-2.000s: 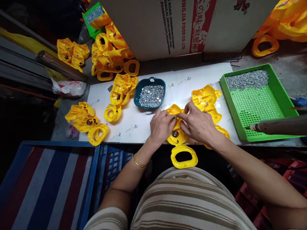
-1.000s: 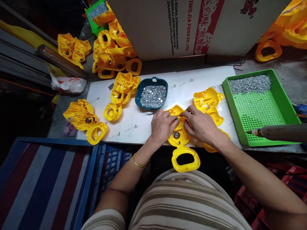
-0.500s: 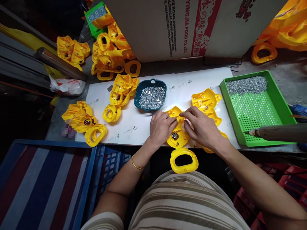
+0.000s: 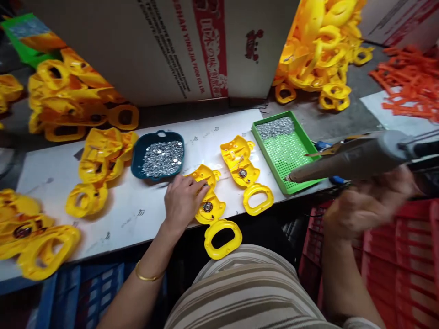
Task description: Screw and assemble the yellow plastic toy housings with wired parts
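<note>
Head view, looking down at a white worktop (image 4: 144, 214). The left hand (image 4: 181, 198) lies flat with fingers spread on a yellow shell (image 4: 210, 208), pressing it to the worktop rather than gripping it. The shell sits at the near edge, its handle loop hanging past the rim toward the person's striped shirt (image 4: 247, 292). A small metal disc shows in its middle, just right of the hand.

The right hand (image 4: 366, 205) is blurred, raised off to the right over red crates (image 4: 398, 256), right under a grey power screwdriver (image 4: 356, 157) whose tip points left at the near corner of a green tray (image 4: 302, 160). Whether the fingers are closed on the tool cannot be told.

A second shell (image 4: 245, 171) lies just right of the first, between it and the tray. A pile of screws fills the tray's far end. A teal dish (image 4: 137, 160) of screws sits just behind the left hand. More yellow shells (image 4: 99, 160) are heaped to the left and at the far right beside a cardboard box (image 4: 164, 45). Orange parts (image 4: 408, 82) lie in the upper right corner.
</note>
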The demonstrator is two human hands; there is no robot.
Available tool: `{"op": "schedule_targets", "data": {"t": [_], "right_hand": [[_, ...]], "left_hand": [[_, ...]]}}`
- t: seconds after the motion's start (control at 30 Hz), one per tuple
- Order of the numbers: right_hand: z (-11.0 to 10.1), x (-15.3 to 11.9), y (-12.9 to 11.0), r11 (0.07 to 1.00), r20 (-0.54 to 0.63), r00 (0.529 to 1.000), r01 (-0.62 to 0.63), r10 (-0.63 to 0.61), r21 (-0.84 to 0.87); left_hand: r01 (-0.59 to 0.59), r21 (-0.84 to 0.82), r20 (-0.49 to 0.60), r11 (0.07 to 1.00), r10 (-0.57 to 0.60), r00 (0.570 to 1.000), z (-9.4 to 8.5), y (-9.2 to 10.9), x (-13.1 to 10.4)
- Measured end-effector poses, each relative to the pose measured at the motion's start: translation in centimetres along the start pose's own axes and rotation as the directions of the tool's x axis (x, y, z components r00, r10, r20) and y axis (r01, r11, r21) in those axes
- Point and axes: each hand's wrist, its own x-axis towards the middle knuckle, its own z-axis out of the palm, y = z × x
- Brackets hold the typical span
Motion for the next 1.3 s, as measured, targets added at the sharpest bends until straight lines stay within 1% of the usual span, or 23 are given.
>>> {"op": "schedule_targets", "data": {"t": [0.03, 0.07, 0.1, 0.13, 0.17, 0.2, 0.23, 0.33, 0.4, 0.47, 0.57, 0.63, 0.73, 0.77, 0.8, 0.9, 0.97, 1.07, 1.13, 1.3], "right_hand": [[0.0, 0.2, 0.3, 0.999, -0.016, 0.999, 0.029, -0.029, 0.022], [0.0, 0.5, 0.6, 0.998, 0.027, 0.999, 0.046, -0.047, 0.040], [0.1, 0.9, 0.9, 0.998, 0.115, 0.992, 0.041, -0.047, 0.055], [0.3, 1.2, 1.1, 0.998, 0.227, 0.973, 0.017, -0.030, 0.060], [0.4, 1.6, 1.2, 0.999, 0.331, 0.944, -0.010, -0.008, 0.053], [0.5, 2.0, 1.3, 0.998, 0.393, 0.919, -0.030, 0.008, 0.050], [0.6, 2.4, 1.2, 0.998, 0.419, 0.908, -0.042, 0.015, 0.056], [0.8, 3.4, 0.8, 0.988, 0.365, 0.930, -0.092, 0.039, 0.128], [1.0, 4.2, 0.7, 0.966, 0.318, 0.946, -0.143, 0.069, 0.216], [1.4, 4.9, 1.0, 0.937, 0.278, 0.957, -0.165, 0.077, 0.308], [2.3, 5.7, 2.0, 0.918, 0.189, 0.979, -0.139, 0.072, 0.372], [3.1, 6.0, 2.6, 0.922, 0.098, 0.992, -0.108, 0.077, 0.372], [3.9, 6.3, 3.2, 0.934, -0.028, 0.997, -0.054, 0.069, 0.354], [4.1, 6.5, 3.3, 0.937, -0.038, 0.998, -0.040, 0.057, 0.346], [4.1, 6.6, 3.4, 0.941, -0.023, 0.999, -0.035, 0.045, 0.336], [4.3, 6.9, 3.5, 0.943, 0.087, 0.996, -0.046, 0.018, 0.331], [4.5, 6.9, 3.7, 0.928, 0.116, 0.993, -0.065, 0.024, 0.368], [5.1, 6.8, 3.9, 0.899, 0.051, 0.997, -0.068, 0.050, 0.433], [5.6, 6.6, 4.1, 0.902, 0.015, 0.998, -0.068, 0.068, 0.427], [6.3, 6.5, 4.1, 0.914, 0.004, 0.995, -0.097, 0.104, 0.394]], "left_hand": [[-0.003, 0.000, 0.000, 1.000, 0.003, 1.000, 0.1, -0.1, 0.0], [-0.008, 0.002, 0.002, 1.000, 0.008, 1.000, 0.1, -0.2, 0.0], [-0.012, 0.005, 0.004, 1.000, 0.012, 1.000, 0.2, -0.3, 0.0], [-0.014, 0.009, 0.005, 1.000, 0.014, 1.000, 0.2, -0.4, 0.0], [-0.016, 0.013, 0.005, 1.000, 0.016, 1.000, 0.2, -0.4, 0.0], [-0.018, 0.015, 0.005, 1.000, 0.018, 1.000, 0.3, -0.5, 0.0], [-0.020, 0.015, 0.005, 1.000, 0.020, 1.000, 0.3, -0.5, 0.0], [-0.025, 0.006, -0.005, 1.000, 0.025, 1.000, 0.4, -0.5, 0.0], [-0.028, 0.004, -0.015, 1.000, 0.028, 0.999, 0.4, -0.6, 0.0], [-0.032, -0.002, -0.026, 0.999, 0.032, 0.999, 0.4, -0.6, 0.1], [-0.045, -0.005, -0.032, 0.999, 0.045, 0.998, 0.4, -0.7, 0.1], [-0.054, 0.002, -0.030, 0.999, 0.054, 0.998, 0.5, -0.7, 0.1], [-0.064, 0.002, -0.034, 0.998, 0.064, 0.997, 0.5, -0.9, 0.0], [-0.067, 0.000, -0.037, 0.998, 0.067, 0.997, 0.5, -0.9, 0.0], [-0.072, -0.002, -0.041, 0.997, 0.072, 0.997, 0.5, -0.9, 0.0], [-0.081, 0.001, -0.052, 0.997, 0.081, 0.995, 0.5, -0.9, 0.1], [-0.083, 0.006, -0.050, 0.997, 0.083, 0.995, 0.4, -0.8, 0.1], [-0.086, 0.014, -0.049, 0.996, 0.086, 0.995, 0.3, -0.7, 0.2], [-0.091, 0.017, -0.052, 0.996, 0.091, 0.994, 0.3, -0.7, 0.1], [-0.089, 0.011, -0.053, 0.996, 0.089, 0.995, 0.4, -0.8, 0.0]]}}
